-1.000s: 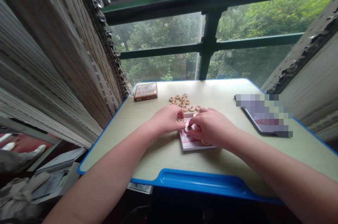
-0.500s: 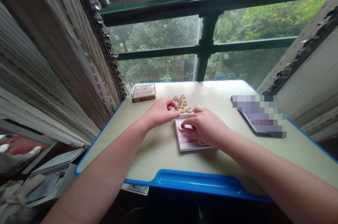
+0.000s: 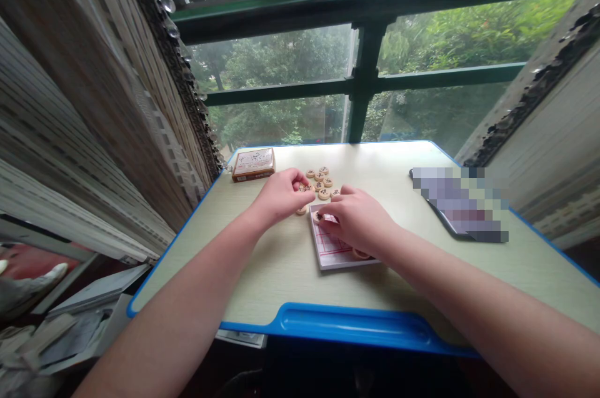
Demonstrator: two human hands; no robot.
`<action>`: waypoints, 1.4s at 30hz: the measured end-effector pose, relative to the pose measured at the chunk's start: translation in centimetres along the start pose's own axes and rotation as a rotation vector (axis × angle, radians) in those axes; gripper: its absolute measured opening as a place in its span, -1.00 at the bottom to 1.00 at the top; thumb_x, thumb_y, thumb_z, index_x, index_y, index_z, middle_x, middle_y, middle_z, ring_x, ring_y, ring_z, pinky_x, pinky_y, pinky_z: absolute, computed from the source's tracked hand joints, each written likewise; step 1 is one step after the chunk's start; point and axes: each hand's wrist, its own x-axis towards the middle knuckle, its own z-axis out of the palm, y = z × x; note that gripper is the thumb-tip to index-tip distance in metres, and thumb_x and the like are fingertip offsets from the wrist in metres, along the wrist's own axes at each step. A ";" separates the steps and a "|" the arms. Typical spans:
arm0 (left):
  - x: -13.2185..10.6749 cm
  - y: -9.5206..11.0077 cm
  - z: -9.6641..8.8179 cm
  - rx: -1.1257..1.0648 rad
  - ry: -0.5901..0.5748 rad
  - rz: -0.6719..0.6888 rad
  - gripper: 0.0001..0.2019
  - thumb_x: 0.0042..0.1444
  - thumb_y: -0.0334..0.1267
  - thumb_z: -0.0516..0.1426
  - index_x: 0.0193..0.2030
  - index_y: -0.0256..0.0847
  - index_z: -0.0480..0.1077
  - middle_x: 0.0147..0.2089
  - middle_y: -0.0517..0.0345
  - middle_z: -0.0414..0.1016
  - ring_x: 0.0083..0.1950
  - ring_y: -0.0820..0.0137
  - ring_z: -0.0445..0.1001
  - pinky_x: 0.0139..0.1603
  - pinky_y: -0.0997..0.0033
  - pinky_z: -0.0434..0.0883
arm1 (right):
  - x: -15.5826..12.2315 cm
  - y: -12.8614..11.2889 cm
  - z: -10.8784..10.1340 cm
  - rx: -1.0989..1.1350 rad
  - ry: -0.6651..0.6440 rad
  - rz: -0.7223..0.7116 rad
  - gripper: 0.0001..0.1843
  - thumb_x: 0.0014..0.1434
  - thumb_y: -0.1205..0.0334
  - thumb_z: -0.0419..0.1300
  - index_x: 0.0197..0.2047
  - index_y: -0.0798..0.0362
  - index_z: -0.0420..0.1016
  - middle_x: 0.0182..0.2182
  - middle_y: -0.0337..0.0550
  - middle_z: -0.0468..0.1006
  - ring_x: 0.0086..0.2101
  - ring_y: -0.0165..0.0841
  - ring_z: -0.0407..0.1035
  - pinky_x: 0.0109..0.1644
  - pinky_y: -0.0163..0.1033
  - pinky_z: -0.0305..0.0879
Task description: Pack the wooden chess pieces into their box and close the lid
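While left fingers [image 3: 304, 199] pinch disc [image 3: 307, 189], right fingers [image 3: 334, 207] grip second disc [image 3: 317, 217].

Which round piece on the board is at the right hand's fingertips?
The piece in the far left corner of the board; the other visible one lies nearer the front edge.

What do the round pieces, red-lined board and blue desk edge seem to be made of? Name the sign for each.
Round pieces: probably wood, smooth, from their pale tan colour, though plastic is possible.
Red-lined board: perhaps plastic or coated card; its whitish surface looks smooth, which settles neither.
Blue desk edge: likely moulded plastic, glossy, from its even colour and bright highlights.
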 end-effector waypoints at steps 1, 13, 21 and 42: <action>0.0 0.0 0.0 0.001 -0.004 0.002 -0.77 -0.19 -0.20 0.15 -0.36 -0.25 0.38 -0.53 0.32 0.25 -0.51 0.52 0.22 -0.49 0.53 0.15 | 0.1 -0.1 0.0 -0.001 -0.005 0.002 -0.82 0.12 0.17 0.18 -0.33 0.00 0.61 -0.43 -0.11 0.58 -0.34 -0.28 0.30 -0.28 -0.21 0.12; 0.0 -0.3 0.3 0.009 -0.043 0.022 -0.78 -0.17 -0.21 0.15 -0.34 -0.25 0.38 -0.54 0.32 0.26 -0.54 0.53 0.22 -0.53 0.53 0.14 | 0.4 -0.2 -0.1 -0.010 -0.041 0.021 -0.84 0.10 0.19 0.20 -0.33 -0.01 0.62 -0.42 -0.11 0.58 -0.34 -0.27 0.29 -0.30 -0.21 0.11; -0.2 -0.2 0.2 -0.002 -0.110 0.025 -0.79 -0.16 -0.21 0.16 -0.35 -0.25 0.37 -0.54 0.32 0.27 -0.54 0.53 0.22 -0.53 0.53 0.15 | 0.2 0.6 -0.3 0.017 0.033 0.002 -0.86 0.10 0.19 0.22 -0.34 -0.01 0.62 -0.41 -0.14 0.60 -0.42 -0.33 0.24 -0.34 -0.25 0.08; -1.7 0.4 1.7 0.303 -0.142 0.149 -0.83 -0.10 -0.19 0.14 -0.37 -0.22 0.42 -0.36 0.14 0.43 -0.37 0.39 0.34 -0.41 0.43 0.20 | 0.1 8.9 0.4 0.469 0.712 0.661 -0.72 0.03 0.10 0.12 -0.54 0.11 0.50 -0.64 -0.22 0.42 -0.54 -0.37 0.26 -0.40 -0.25 0.13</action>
